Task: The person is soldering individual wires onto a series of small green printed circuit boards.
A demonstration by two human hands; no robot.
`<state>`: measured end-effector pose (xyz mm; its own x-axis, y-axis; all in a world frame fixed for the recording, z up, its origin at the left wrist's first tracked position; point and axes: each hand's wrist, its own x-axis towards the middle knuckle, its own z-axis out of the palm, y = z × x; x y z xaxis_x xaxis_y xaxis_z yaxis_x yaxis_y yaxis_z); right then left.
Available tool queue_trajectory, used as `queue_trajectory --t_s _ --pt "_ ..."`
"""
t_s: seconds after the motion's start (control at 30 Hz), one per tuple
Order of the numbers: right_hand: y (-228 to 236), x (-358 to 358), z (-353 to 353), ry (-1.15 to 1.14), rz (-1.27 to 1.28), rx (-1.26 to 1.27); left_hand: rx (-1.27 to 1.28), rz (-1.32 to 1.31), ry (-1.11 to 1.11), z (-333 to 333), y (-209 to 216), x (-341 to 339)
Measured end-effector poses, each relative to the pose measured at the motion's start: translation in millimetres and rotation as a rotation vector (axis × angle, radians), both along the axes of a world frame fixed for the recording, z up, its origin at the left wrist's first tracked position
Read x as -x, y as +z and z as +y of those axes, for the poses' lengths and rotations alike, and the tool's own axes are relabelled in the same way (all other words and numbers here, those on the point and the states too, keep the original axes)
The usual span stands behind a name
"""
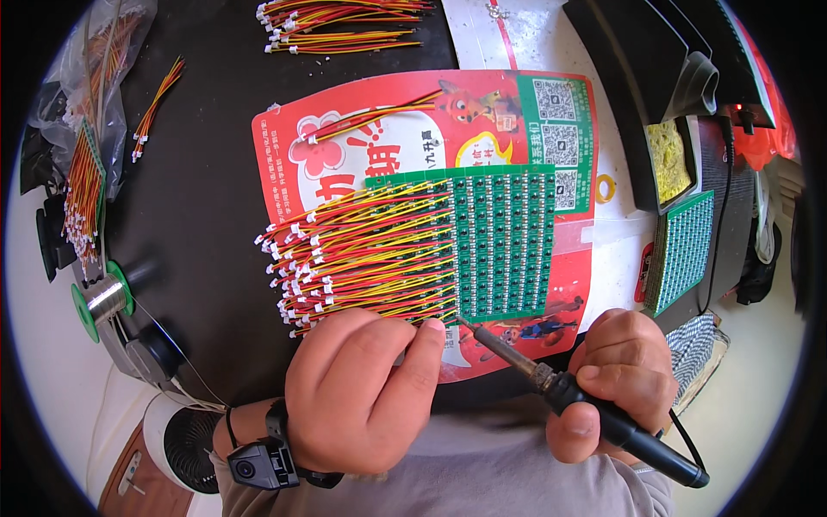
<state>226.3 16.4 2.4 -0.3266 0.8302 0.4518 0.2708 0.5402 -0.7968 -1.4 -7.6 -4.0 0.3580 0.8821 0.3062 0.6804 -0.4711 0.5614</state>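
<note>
Head view: circuit board [504,250] lies on lettered red sheet [570,267].

A black wrist camera [261,465] accompanies apparently taupe clothing [482,444].

At eight o'clock we've got a round white-rimmed fan [186,444]. At two, small yellow ring [613,190] close in; same direction, far out, we log a red plastic bag [780,129]. Around four: patterned grey-and-white cloth [696,346], partly folded.
</note>
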Motion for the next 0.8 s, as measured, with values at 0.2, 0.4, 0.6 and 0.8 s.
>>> queue_trajectory --t_s 0.2,0.4,0.6,0.8 --pt "0.9 0.1 -0.3 0.007 -0.011 0.009 -0.008 0.007 -0.001 -0.5 -0.7 0.4" --pt "0.5 1.0 -0.3 0.004 -0.008 0.001 0.002 0.033 -0.023 -0.3 0.3 1.7" --pt "0.1 -0.5 1.2 0.032 -0.007 0.010 0.006 0.044 -0.021 -0.9 0.4 1.2" --pt "1.4 -1.6 -7.4 -0.051 0.052 -0.009 -0.004 0.032 -0.026 -0.5 -1.2 1.5"
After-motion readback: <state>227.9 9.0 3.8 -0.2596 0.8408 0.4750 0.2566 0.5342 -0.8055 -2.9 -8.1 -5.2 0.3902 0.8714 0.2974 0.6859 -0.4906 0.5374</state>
